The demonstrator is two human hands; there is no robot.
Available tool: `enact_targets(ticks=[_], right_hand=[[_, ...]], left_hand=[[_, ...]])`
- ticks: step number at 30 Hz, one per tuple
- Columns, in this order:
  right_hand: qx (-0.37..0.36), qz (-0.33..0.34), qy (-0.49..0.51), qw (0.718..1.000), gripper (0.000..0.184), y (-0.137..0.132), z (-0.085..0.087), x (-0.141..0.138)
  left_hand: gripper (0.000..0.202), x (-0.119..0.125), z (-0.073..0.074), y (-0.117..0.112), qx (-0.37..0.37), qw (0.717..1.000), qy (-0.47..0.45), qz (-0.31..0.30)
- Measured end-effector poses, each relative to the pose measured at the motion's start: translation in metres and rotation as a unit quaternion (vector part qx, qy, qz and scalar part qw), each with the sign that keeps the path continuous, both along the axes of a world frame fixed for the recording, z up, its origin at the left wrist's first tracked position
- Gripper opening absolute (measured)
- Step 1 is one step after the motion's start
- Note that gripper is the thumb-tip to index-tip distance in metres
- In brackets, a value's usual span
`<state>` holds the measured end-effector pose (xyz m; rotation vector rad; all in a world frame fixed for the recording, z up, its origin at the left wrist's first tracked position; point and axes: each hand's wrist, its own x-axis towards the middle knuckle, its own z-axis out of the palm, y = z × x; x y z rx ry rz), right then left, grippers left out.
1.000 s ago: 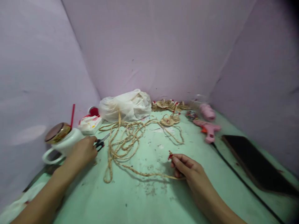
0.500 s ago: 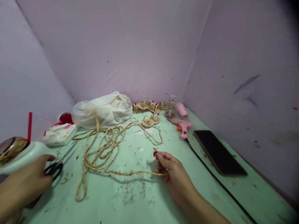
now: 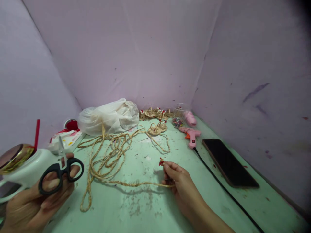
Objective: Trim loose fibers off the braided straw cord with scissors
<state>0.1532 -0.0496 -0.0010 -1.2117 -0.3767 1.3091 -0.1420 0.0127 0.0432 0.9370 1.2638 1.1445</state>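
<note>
Black-handled scissors [image 3: 55, 167] are raised off the table at the left, with my left hand [image 3: 45, 200] closed on them and the blades pointing away. My right hand [image 3: 178, 179] is closed, pinching a small piece with red and straw-coloured bits [image 3: 161, 161] between thumb and index finger. A braided straw cord [image 3: 136, 184] runs from under its lower fingers leftward to a loose tangle of the same cord on the table. The far end of the cord leads to small coiled straw pieces [image 3: 155, 129].
A white plastic bag [image 3: 111, 118] and more straw pieces with red-tipped pins [image 3: 152, 113] lie along the back wall. To the right are a clear cup of beads [image 3: 178, 122], pink thread [image 3: 190, 118], a pink glue gun [image 3: 191, 136] with its black cable, and a phone [image 3: 228, 161].
My left hand has picked the scissors up from the table and lifted them, handles toward me. The right hand keeps its pinch in about the same place.
</note>
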Motion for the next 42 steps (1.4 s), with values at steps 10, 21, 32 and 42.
enact_targets(ticks=[10, 21, 32, 42], right_hand=[[0.004, -0.023, -0.072, 0.997, 0.022, 0.001, -0.004, 0.0], [0.004, 0.026, 0.089, 0.996, 0.017, -0.003, 0.006, 0.001], [-0.02, -0.028, 0.269, 0.963, 0.019, -0.002, 0.008, 0.001], [0.017, -0.055, 0.241, 0.969, 0.023, -0.003, 0.001, -0.004]], left_hand=[[0.039, 0.045, 0.027, 0.016, 0.089, 0.976, -0.197, 0.016], [0.036, 0.114, -0.01, -0.006, 0.28, 0.837, 0.43, -0.19], [0.046, 0.139, -0.041, -0.032, 0.385, 0.717, 0.539, -0.219], [0.056, 0.149, -0.046, -0.046, 0.363, 0.699, 0.575, -0.221]])
